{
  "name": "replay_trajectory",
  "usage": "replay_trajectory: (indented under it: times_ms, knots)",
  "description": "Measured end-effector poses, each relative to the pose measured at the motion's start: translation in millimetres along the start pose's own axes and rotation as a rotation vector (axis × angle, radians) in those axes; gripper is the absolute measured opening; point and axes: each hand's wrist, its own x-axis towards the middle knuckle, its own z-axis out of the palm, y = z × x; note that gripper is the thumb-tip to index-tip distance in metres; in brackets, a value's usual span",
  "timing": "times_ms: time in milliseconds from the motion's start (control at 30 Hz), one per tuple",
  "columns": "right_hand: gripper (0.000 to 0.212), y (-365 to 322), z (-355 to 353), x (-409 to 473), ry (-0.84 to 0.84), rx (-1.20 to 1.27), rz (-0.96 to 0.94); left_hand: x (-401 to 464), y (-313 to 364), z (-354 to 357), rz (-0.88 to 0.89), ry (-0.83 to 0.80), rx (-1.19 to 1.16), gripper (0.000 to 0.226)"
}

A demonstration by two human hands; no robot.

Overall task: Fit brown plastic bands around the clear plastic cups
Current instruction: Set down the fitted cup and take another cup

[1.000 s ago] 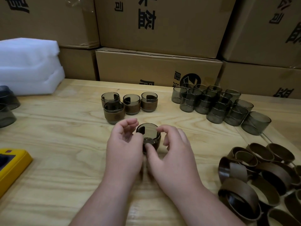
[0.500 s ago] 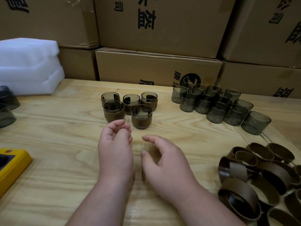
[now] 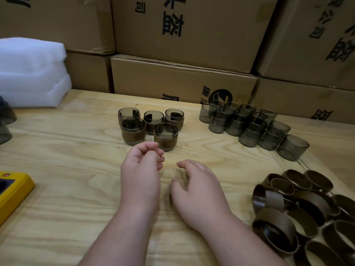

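Several smoky clear cups wearing brown bands stand in a cluster at mid table; the nearest banded cup [image 3: 166, 137] sits just beyond my left fingertips. My left hand [image 3: 141, 175] hovers over the wood with fingers loosely curled, holding nothing. Beside it my right hand [image 3: 197, 191] is relaxed and empty too. A group of bare clear cups [image 3: 247, 123] stands at the back right. A heap of loose brown bands [image 3: 299, 214] lies at the right edge.
Stacked cardboard boxes [image 3: 182, 77] wall off the back of the wooden table [image 3: 67, 169]. White foam sheets [image 3: 32, 73] lie at the back left, two dark cups [image 3: 5, 123] at the left edge, and a yellow device [image 3: 13, 191] at the near left.
One second ago both hands held a banded cup in front of me. That cup now stands with the banded cluster, and both hands have drawn back empty.
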Motion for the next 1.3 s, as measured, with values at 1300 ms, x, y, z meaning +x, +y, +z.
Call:
replay_trajectory:
  times_ms: [1300]
  knots:
    - [0.01,85,-188,94,0.276,-0.348,0.093,5,3,0,-0.096,0.076,-0.175,0.03]
